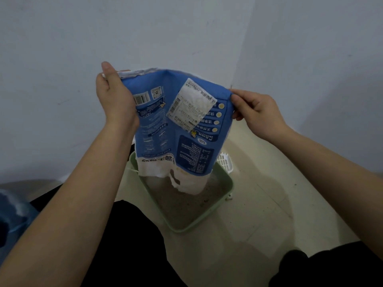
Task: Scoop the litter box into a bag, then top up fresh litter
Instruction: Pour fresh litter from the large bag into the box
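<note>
A blue-and-white bag (176,121) hangs upside-down, torn mouth over the green box (204,214) of grey litter (182,208), a white scoop (224,161) just behind it.

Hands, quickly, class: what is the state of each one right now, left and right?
Left hand: closed, gripping one top corner of the upturned litter bag.
Right hand: closed, pinching the bag's other top corner.
</note>
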Demonstrator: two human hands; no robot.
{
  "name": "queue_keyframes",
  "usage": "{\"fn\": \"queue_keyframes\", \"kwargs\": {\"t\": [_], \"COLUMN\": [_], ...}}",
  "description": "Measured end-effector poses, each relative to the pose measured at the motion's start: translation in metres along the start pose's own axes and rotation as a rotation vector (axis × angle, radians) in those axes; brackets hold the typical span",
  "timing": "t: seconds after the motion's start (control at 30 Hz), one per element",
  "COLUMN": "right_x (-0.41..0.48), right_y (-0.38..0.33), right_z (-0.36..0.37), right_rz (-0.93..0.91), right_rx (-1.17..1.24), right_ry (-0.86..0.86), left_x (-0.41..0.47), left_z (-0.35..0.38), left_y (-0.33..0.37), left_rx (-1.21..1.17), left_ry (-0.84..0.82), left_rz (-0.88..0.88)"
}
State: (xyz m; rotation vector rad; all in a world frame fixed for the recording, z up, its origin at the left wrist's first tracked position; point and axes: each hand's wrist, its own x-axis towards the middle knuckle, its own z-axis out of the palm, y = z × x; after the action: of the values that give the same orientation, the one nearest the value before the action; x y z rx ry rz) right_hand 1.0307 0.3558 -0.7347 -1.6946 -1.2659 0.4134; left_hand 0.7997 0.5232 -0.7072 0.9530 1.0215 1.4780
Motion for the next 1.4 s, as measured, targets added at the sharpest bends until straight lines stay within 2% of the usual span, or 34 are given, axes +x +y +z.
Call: {"fn": "queue_keyframes", "kwargs": {"t": [0.17,0.33,0.47,0.63,0.8,0.87,1.07,1.2,1.4], "right_x": [0.003,0.000,-0.003,0.001,0.015,0.019,0.017,0.017,0.005], "right_y": [-0.015,-0.011,-0.001,0.009,0.003,0.004,0.019,0.027,0.035], "right_z": [-0.002,0.002,0.003,0.011,0.003,0.006,0.011,0.013,0.010], "right_rz": [-0.145,-0.142,-0.145,-0.168,-0.272,-0.258,-0.216,-0.214,-0.120], "right_rx": [-0.150,-0.230,-0.217,-0.222,-0.197,-0.161,-0.115,-0.024,-0.019], "right_ry": [0.141,0.121,0.123,0.044,0.202,0.232,0.139,0.171,0.190], "left_x": [0.006,0.004,-0.004,-0.005,0.008,0.006,-0.008,-0.008,-0.018], "left_z": [-0.011,-0.010,-0.009,-0.008,-0.007,0.001,0.011,0.014,0.010], "left_y": [0.002,-0.002,-0.007,-0.017,-0.014,-0.010,-0.013,-0.024,-0.026], "left_rx": [0.065,0.050,0.002,-0.086,-0.075,-0.121,-0.195,-0.106,0.245], "left_ry": [0.050,0.049,0.047,0.099,0.128,0.126,0.170,0.189,0.201], "left_rz": [0.017,0.004,-0.035,-0.056,0.040,0.045,-0.003,0.013,0.019]}}
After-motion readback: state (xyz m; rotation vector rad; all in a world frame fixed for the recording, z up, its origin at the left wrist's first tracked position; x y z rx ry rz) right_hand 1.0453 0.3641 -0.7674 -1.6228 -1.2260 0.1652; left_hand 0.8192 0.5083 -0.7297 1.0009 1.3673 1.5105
